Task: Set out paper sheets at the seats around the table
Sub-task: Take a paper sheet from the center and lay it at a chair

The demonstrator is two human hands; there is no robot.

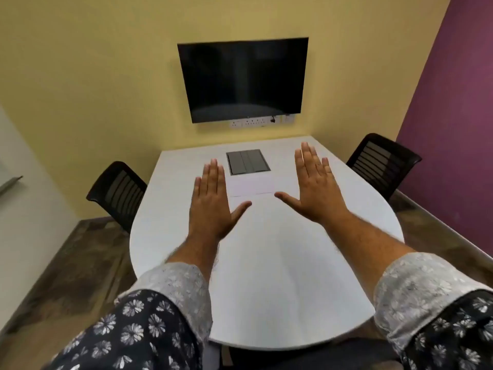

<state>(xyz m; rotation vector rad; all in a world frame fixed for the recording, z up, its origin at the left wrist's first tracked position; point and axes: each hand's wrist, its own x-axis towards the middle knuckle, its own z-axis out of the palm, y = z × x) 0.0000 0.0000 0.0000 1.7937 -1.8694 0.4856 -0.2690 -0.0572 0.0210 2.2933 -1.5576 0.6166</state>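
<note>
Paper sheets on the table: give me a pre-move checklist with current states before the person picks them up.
1. Paper sheets in view, lying flat on the table near the grey hatch: ok.
2. Left hand empty, fingers spread: ok.
3. Right hand empty, fingers spread: ok.
4. Path between hands and sheets unobstructed: ok.
5. Seats visible: left chair and right chair: ok.
6. Number of sheets in the pile: cannot tell.
</note>
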